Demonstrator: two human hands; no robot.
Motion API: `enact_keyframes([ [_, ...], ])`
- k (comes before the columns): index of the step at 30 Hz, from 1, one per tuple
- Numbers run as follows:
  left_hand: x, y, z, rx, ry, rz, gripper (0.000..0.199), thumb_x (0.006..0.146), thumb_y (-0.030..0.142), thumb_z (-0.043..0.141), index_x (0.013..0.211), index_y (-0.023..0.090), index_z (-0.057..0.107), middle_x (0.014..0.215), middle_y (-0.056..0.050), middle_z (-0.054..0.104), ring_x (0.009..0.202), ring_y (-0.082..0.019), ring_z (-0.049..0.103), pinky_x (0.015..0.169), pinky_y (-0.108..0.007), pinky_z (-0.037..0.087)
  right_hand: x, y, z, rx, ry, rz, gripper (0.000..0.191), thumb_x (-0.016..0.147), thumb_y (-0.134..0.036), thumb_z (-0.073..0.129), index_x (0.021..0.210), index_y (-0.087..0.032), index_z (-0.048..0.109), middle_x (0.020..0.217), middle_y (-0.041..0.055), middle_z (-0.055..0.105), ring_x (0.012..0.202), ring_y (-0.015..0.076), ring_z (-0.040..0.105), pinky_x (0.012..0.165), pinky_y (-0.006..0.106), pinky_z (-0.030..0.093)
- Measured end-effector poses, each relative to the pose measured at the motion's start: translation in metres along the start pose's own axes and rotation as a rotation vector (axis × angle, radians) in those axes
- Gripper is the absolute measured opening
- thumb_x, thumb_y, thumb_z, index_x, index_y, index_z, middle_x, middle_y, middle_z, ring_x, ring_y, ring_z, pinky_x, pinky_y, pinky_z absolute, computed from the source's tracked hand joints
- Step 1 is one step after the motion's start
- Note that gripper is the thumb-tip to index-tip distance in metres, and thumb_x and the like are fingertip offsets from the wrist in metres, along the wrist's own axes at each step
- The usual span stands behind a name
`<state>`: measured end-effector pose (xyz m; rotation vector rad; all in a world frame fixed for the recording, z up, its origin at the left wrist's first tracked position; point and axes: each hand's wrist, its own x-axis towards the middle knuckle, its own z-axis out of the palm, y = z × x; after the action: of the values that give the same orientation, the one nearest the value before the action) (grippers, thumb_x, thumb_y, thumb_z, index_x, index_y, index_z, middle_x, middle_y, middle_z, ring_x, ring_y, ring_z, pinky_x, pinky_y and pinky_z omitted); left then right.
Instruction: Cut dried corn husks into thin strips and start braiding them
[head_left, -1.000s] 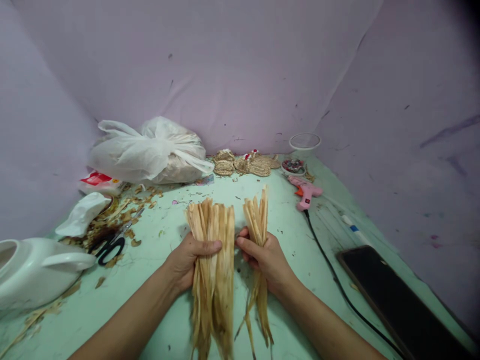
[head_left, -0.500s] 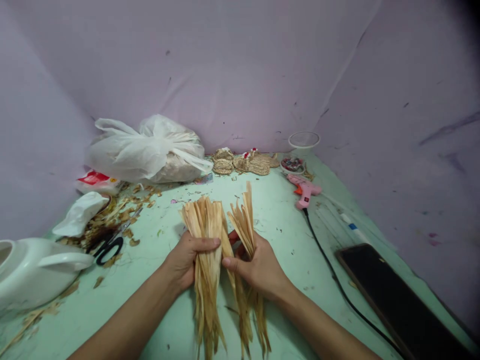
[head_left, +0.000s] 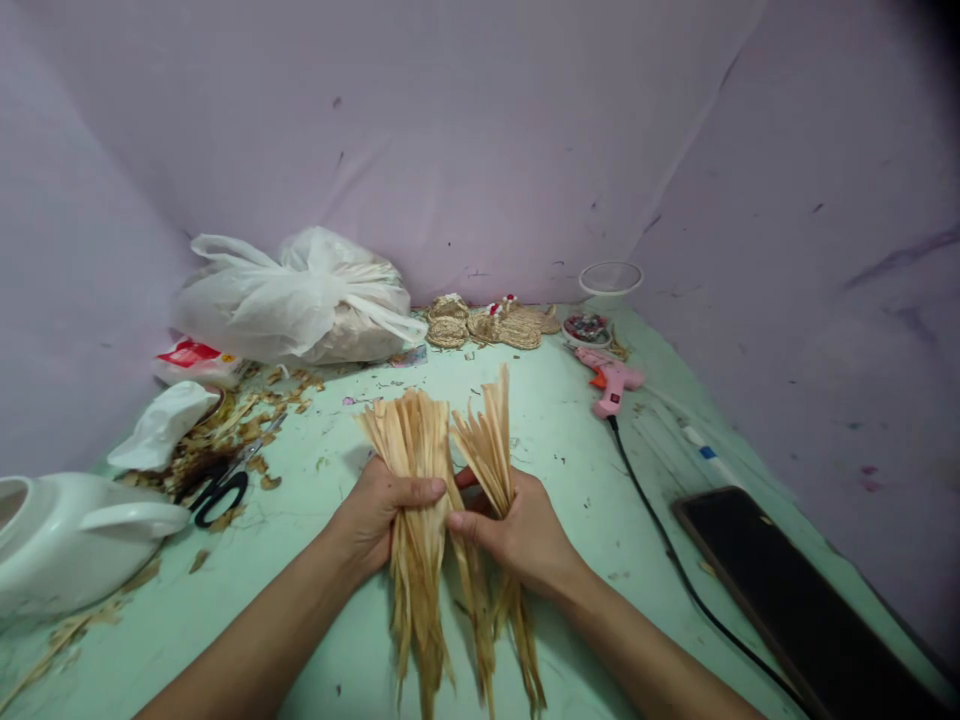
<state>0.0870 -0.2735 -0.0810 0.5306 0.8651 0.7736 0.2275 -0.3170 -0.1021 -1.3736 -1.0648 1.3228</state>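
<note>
My left hand [head_left: 382,512] is closed around a thick bundle of dry, straw-coloured leaf strips [head_left: 421,450], its thumb laid across the front. A smaller bunch of the same dry strips [head_left: 491,450] sits in my right hand [head_left: 517,525], between palm and fingers. My right thumb also presses on a strip [head_left: 466,560] beside the left bundle. Both bunches stand roughly upright, their ragged lower ends hanging toward me over the green tabletop [head_left: 315,620]. The fingers behind the strips are mostly hidden.
On the left are a white watering-can-like vessel [head_left: 82,540], black-handled scissors [head_left: 221,495] and dry scraps [head_left: 247,420]. A white plastic bag [head_left: 300,300] and woven straw pieces [head_left: 517,327] line the back. To the right lie a pink glue gun [head_left: 611,380], its black cord and a dark phone-like slab [head_left: 795,600].
Both hands and bundles have barely shifted. The strips in my right hand lean slightly differently, and the strip under my right thumb sits a little closer to the left bundle.
</note>
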Motion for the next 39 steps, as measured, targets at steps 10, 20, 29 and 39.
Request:
enact_keyframes([
  [10, 0.0, 0.001, 0.0, 0.063, 0.067, 0.007, 0.047, 0.043, -0.001, 0.066, 0.09, 0.006, 0.062, 0.071, -0.013, 0.07, 0.067, -0.032, 0.066, 0.063, -0.045, 0.054, 0.007, 0.004, 0.002, -0.041, 0.117, 0.072, 0.007, 0.06, -0.022, 0.06, 0.062, -0.016, 0.056, 0.047, -0.005, 0.046, 0.043, 0.0083, 0.04, 0.043, 0.022, 0.033],
  [20, 0.002, 0.013, -0.001, 0.032, 0.237, -0.052, 0.038, 0.041, -0.004, 0.05, 0.075, 0.005, 0.064, 0.057, -0.01, 0.067, 0.064, -0.032, 0.067, 0.065, -0.048, 0.055, 0.007, 0.0, -0.001, 0.223, 0.096, 0.126, 0.017, 0.054, -0.013, 0.052, 0.071, -0.015, 0.052, 0.048, -0.0073, 0.041, 0.037, 0.0054, 0.031, 0.033, 0.019, 0.024],
  [29, -0.002, 0.005, 0.0, -0.053, 0.051, -0.052, 0.045, 0.054, 0.0, 0.062, 0.098, 0.004, 0.064, 0.077, -0.016, 0.071, 0.078, -0.033, 0.067, 0.075, -0.047, 0.053, 0.006, 0.001, 0.0, 0.324, 0.156, 0.164, 0.034, 0.06, -0.042, 0.071, 0.064, -0.016, 0.049, 0.046, -0.0076, 0.039, 0.037, 0.0042, 0.029, 0.034, 0.018, 0.021],
  [39, 0.005, 0.007, -0.003, -0.026, 0.267, 0.034, 0.039, 0.058, 0.0, 0.062, 0.097, 0.003, 0.062, 0.069, -0.014, 0.07, 0.07, -0.033, 0.067, 0.069, -0.049, 0.055, 0.007, -0.003, -0.002, 0.513, 0.118, 0.172, 0.033, 0.066, -0.044, 0.07, 0.068, -0.013, 0.058, 0.067, 0.0048, 0.064, 0.06, 0.013, 0.059, 0.062, 0.026, 0.048],
])
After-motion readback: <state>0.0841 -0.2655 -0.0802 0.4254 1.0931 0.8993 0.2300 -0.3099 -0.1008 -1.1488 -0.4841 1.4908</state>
